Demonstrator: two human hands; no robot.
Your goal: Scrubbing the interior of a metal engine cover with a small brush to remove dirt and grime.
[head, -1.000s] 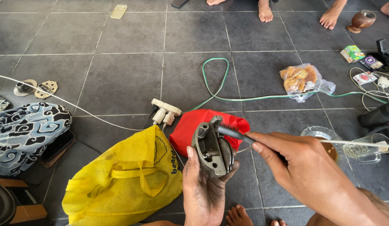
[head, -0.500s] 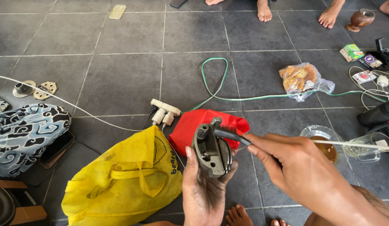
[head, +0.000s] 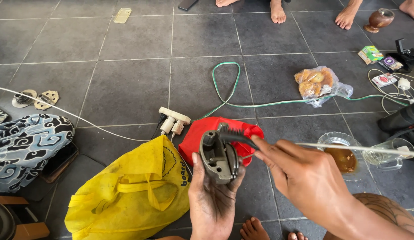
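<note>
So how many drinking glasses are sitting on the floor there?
2, both on the grey tiled floor at the right, beyond the right hand: a clear glass with brown liquid and a clear glass mug beside it. Others may lie outside the view.

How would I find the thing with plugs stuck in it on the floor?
Start at the big yellow bag on the grey tile floor. Just past its top corner, left of the red bag, lies the power strip. It is the only cream-white bar there, with plugs pushed into it.
</note>
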